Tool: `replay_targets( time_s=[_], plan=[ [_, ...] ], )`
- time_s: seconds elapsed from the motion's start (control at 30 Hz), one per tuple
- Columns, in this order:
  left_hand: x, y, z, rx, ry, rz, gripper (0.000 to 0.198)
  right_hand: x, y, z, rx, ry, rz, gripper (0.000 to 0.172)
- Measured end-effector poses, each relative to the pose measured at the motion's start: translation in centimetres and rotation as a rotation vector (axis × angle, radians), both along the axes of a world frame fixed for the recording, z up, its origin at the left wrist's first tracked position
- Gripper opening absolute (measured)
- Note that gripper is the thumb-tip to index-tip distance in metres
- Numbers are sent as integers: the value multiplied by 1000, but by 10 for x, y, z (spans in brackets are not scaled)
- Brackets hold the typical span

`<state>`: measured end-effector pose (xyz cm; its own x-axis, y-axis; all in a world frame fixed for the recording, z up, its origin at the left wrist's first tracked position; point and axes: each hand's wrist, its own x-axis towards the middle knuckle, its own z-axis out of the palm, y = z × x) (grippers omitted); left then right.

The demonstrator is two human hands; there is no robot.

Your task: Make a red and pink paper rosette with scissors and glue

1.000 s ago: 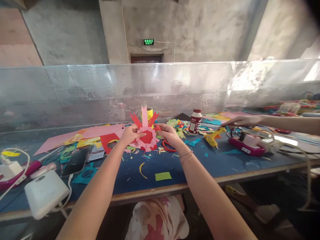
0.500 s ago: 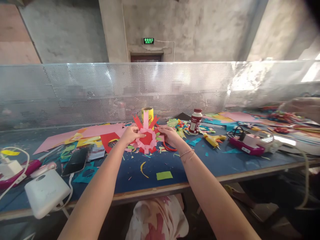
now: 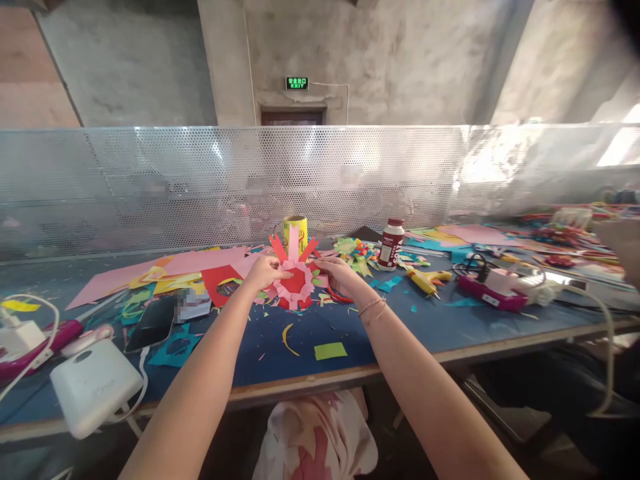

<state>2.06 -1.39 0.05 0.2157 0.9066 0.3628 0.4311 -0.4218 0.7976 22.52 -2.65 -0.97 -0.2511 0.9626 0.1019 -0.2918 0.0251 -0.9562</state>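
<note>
A red and pink paper flower (image 3: 295, 281) with cut strips standing up at its back is held just above the blue table (image 3: 350, 327). My left hand (image 3: 265, 270) pinches its left edge, fingers closed on the paper. My right hand (image 3: 337, 272) grips its right edge, with a thin bracelet on the wrist. Red scissors (image 3: 336, 295) lie under my right hand, partly hidden.
Loose coloured paper sheets (image 3: 165, 270) and scraps cover the table. A yellow tape roll (image 3: 295, 230), a brown bottle (image 3: 390, 244), a yellow glue gun (image 3: 425, 279), a pink device (image 3: 493, 293), a phone (image 3: 150, 325) and a white box (image 3: 95, 387) stand around. A perforated metal screen (image 3: 200, 180) runs behind.
The flower and both hands sank slightly toward the table. Another person's arm, reaching over the right side of the table a second ago, has drawn back to the right edge.
</note>
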Motion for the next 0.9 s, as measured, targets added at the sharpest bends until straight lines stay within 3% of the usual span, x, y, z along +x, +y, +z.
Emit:
replay_targets(
  time_s=[0.2,0.6,0.77,0.9],
  plan=[
    [3,0,-1,41,40,11,52,-4,-2,-2,-6,-20,75,7],
    [5,1,-2,62,88,104,54,-8,-1,-2,-76,106,-28,14],
    [5,1,-4,51,106,110,52,-8,-1,-3,-50,28,-30,6],
    [7,3,-6,58,118,131,50,-9,2,-8,25,-13,28,17]
  ],
)
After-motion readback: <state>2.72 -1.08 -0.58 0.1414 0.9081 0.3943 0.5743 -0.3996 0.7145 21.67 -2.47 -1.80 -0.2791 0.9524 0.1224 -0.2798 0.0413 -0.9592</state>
